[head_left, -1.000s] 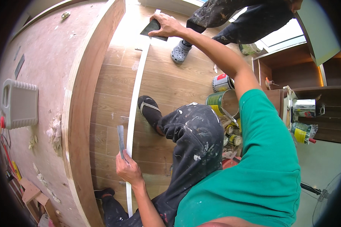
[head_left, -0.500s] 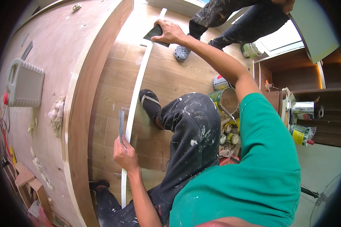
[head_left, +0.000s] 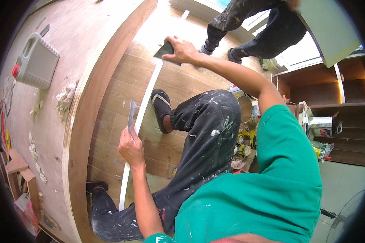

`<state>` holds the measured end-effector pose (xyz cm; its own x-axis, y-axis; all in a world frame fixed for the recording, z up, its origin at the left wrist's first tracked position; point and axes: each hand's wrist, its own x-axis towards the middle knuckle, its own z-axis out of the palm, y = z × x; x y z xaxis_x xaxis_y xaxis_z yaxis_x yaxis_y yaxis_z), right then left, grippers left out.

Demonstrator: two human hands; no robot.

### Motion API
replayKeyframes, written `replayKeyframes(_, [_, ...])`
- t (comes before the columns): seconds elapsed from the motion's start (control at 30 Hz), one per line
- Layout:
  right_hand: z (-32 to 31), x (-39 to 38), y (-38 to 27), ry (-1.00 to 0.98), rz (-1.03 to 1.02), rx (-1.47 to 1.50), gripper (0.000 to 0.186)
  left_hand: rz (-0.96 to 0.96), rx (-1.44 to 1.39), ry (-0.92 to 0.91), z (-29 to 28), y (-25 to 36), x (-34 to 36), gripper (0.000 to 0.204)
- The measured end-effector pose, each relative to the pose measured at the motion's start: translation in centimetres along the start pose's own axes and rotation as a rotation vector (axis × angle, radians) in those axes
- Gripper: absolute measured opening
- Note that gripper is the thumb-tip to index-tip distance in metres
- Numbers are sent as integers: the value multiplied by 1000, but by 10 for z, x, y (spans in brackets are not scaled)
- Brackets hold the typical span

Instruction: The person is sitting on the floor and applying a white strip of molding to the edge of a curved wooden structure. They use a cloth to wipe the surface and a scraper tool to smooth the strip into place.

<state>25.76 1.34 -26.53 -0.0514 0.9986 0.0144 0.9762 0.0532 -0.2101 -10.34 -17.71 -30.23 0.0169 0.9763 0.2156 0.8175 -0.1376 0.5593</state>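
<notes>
A long, narrow white strip point(head_left: 149, 87) runs lengthwise just above the wooden floor, beside the bench. Toward its far end, my right hand point(head_left: 182, 49) is closed on a dark, flat, four-sided piece point(head_left: 166, 52) lying across the strip; I cannot tell whether it is sandpaper or a scraper blade. My left hand point(head_left: 132, 150) grips a putty knife point(head_left: 131, 113) near the strip's nearer part, its thin grey blade upright and edge-on to me. The handle is hidden in my fingers.
On the left, a plywood-topped bench point(head_left: 103, 67) carries a grey jug point(head_left: 38, 60) with a red cap and a crumpled rag point(head_left: 67, 97). Paint tins point(head_left: 243, 150) and tubs crowd behind my knee. Another person's legs point(head_left: 267, 36) stand at the far right, near shelves point(head_left: 318, 81).
My right hand and the dark piece have slid along the strip toward me. My left hand still holds the putty knife. The view has shifted, and the other person's feet sit differently.
</notes>
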Motion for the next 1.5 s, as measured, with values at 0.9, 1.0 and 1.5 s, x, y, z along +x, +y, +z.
replayKeyframes(0.9, [0, -54, -115, -59, 151, 71, 73, -74, -234, 132, 7, -12, 3, 38])
replayKeyframes(1.0, [13, -61, -130, -64, 87, 30, 73, -59, -220, 144, 5, -13, 1, 38])
replayKeyframes(1.5, [18, -79, -120, 97, 8, -36, 74, -61, -242, 130, 6, -13, -2, 40])
